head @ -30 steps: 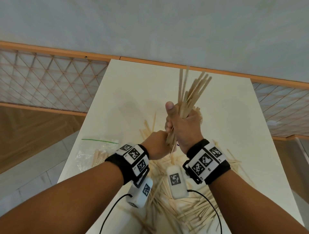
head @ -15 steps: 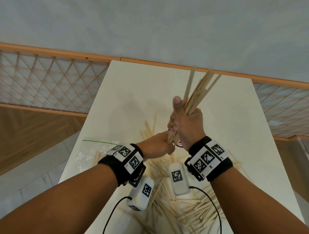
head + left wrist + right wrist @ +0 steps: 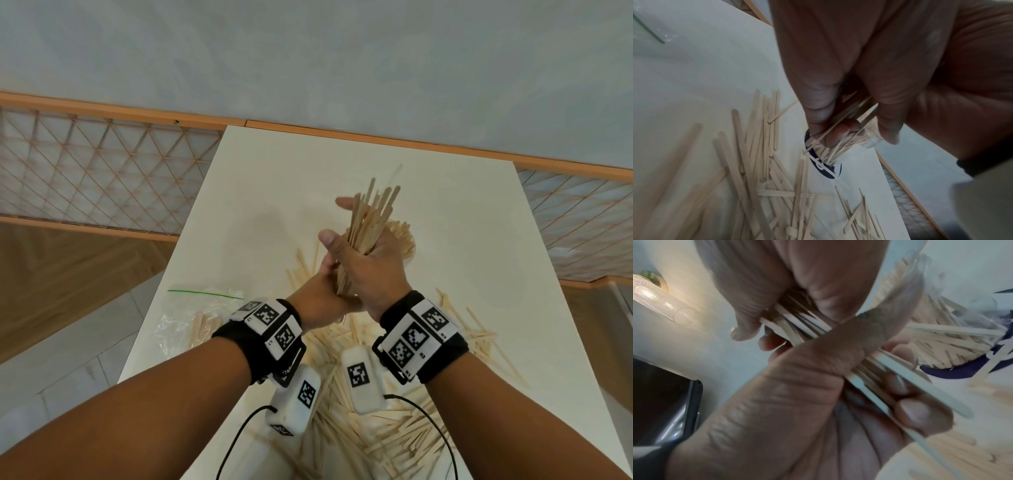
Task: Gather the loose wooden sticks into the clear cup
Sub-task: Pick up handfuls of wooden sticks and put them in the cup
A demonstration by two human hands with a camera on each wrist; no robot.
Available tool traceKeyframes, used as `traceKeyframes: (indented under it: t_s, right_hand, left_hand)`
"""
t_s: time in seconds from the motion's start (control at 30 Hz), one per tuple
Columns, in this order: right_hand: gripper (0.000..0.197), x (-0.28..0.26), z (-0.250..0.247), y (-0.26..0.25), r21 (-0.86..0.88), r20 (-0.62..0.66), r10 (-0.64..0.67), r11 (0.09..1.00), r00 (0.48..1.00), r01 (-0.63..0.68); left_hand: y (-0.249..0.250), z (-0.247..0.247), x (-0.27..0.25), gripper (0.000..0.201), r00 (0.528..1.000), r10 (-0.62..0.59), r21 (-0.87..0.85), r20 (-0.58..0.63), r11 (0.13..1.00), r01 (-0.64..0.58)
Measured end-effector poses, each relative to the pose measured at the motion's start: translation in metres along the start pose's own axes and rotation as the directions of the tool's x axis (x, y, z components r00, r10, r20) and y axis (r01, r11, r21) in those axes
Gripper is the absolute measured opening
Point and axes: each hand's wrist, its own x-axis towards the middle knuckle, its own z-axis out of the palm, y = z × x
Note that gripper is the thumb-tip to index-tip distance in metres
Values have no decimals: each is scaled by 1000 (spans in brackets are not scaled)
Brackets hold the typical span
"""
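A bundle of wooden sticks stands nearly upright above the table. My right hand grips its middle, thumb out to the left. Lower down, my left hand curls round the bundle's bottom end, thumb across the sticks. Just behind my right hand stands the clear cup, packed with sticks; it shows again in the right wrist view, on a dark blue disc. Loose sticks lie in a heap under my wrists and fan out to the left.
A clear zip bag with a green seal and a few sticks lies at the white table's left edge. The table ends at a wall with a wooden rail. A lattice railing flanks both sides.
The bundle has come down and stands more upright, close in front of the cup. My left hand has risen to take hold of its bottom end.
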Motion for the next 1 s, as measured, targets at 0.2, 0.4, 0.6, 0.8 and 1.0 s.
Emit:
traceKeyframes:
  t_s: [0.2,0.4,0.6,0.8,1.0]
  right_hand:
    - [30,-1,1,1,24,93,21,999,995,-23]
    - [36,5,-2,-2,37,-12,114,993,993,-114]
    - [49,38,-26,-50,270,-317,130,962,940,-42]
    - [49,66,-41,-65,135,-406,-28,987,913,90]
    - [49,56,-42,6,-147,-358,83,979,930,-144]
  left_hand:
    - [1,-4,0,12,990,-139,75,28,988,137]
    - [-14,-7,7,9,989,-145,81,37,987,141]
    - [-52,-24,3,62,961,-250,517,-117,811,274]
    - [-73,-18,3,96,945,-204,844,-256,430,321]
    - [-72,-14,16,76,970,-179,845,-165,482,232]
